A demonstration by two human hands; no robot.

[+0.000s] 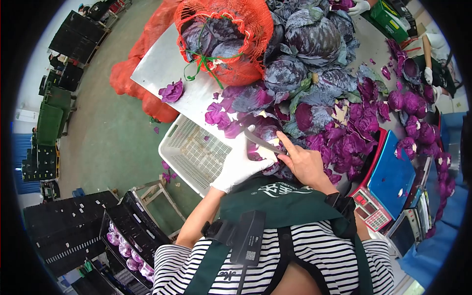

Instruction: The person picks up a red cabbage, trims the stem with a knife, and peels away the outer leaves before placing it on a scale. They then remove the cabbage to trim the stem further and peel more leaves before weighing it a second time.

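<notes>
My left hand (238, 167), in a white glove, is closed around the side of a red cabbage (268, 132) at the table's front edge. My bare right hand (306, 166) grips a knife (261, 142), its index finger stretched forward. The curved blade lies across the cabbage's pale cut base, its tip close to my gloved fingers. Loose purple leaves (216, 117) are scattered just beyond my left hand. To the right of the knife, a heap of torn leaves (339, 142) covers the table.
Whole cabbages (312, 37) pile up at the back beside a red mesh sack (255, 29) tied with green string. A white plastic basket (169, 147) stands below my left. Right of me are a scale (371, 209) and trimmed cabbages (410, 103). A co-worker's gloved hand (359, 7) reaches in.
</notes>
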